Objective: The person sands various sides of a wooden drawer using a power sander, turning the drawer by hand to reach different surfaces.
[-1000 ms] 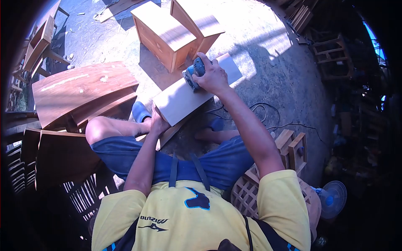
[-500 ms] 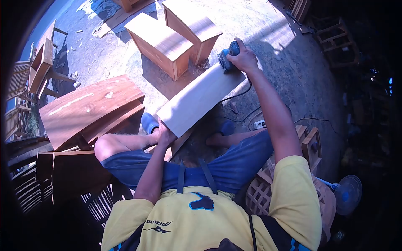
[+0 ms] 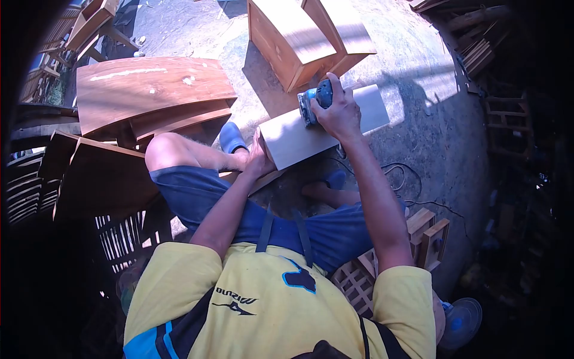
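My right hand (image 3: 341,115) grips a blue and black electric sander (image 3: 315,102), which rests on the pale top face of a long wooden drawer-like box (image 3: 293,146). The sander sits around the middle of that face, nearer its far edge. At the box's near left end, my left hand (image 3: 259,158) is wrapped on the edge and holds it steady between my legs. Its fingertips are partly hidden behind the end panel. A dark power cord (image 3: 402,173) curls on the floor to the right of the box.
Two pale wooden boxes (image 3: 293,45) stand just beyond the work. To the left is a reddish wooden piece (image 3: 155,90) with a curved front. Wooden lattice pieces (image 3: 353,284) and a fan (image 3: 461,323) are at the lower right.
My right hand has drawn the sander back along the box toward me, from its far end to around the middle. The whole view has shifted and turned; my left hand stays on the near end.
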`<state>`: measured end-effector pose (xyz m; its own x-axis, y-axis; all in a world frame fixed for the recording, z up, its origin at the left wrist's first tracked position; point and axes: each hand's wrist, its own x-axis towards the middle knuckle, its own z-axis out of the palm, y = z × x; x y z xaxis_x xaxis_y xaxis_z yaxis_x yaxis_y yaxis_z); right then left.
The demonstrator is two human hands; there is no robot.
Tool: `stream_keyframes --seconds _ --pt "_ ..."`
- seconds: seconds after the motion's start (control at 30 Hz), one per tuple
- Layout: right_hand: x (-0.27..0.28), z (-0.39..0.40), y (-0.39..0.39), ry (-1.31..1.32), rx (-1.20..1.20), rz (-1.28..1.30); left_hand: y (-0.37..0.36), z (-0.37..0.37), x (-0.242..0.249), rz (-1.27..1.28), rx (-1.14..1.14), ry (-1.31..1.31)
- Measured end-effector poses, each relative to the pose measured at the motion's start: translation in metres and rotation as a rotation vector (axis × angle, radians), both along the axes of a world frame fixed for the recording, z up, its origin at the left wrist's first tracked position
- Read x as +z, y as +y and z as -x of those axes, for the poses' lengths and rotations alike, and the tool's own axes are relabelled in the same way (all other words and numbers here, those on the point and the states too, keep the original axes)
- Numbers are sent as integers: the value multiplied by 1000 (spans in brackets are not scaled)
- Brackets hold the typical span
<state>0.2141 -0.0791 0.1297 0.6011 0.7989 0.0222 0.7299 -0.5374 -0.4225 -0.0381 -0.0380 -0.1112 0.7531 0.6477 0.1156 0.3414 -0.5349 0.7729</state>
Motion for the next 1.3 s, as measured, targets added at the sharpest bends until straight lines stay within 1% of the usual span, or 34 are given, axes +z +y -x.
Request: stream_keyframes --seconds 0.07,0.2,0.27,0.3,0.33,0.37,0.43,0.57,0.6,0.67,0.77,0.8,0.9,0.93,0.97,1.07,1.17,1.23,1.3 --pt "1 33 4 34 28 13 -1 -2 1 3 18 -7" --pt "1 92 13 83 180 5 1 -3 -1 11 23 -7" --pt "1 112 16 109 274 25 1 -2 -5 46 -29 41" --pt "0 115 16 113 311 47 4 -4 0 46 -53 31" --pt "-1 116 15 103 326 46 4 -3 4 -132 -129 81" --pt "0 113 12 105 335 52 3 -4 -2 -80 -125 75" --pt "1 99 9 95 298 51 1 -5 -8 22 -113 64" --pt "1 48 4 63 201 30 0 -4 -8 -87 -5 17" --pt "-1 33 2 35 179 32 1 -5 7 -19 -1 -86" --pt "1 2 -2 21 136 50 1 -8 12 42 -15 -193" --pt "-2 -43 -5 -12 69 52 3 0 -45 -35 -62 -92" --pt "2 -58 -6 16 44 84 6 4 -60 -63 -78 -55" --pt "-4 -105 -10 -20 -14 75 3 5 -52 387 33 -179" --pt "-4 -120 -10 -48 -46 107 5 7 -49 190 -22 -62" --pt "-4 -136 -10 -40 -55 98 5 8 -47 102 -43 -28" --pt "-12 -185 -15 -51 -133 114 5 3 -16 -141 -91 47" --pt "-12 -208 -17 -46 -192 109 5 6 -9 -186 -123 45" --pt "-7 -198 -17 -30 -228 106 5 7 -9 -191 -143 37" --pt "-6 -168 -16 -14 -180 123 6 7 -12 -190 -156 31"
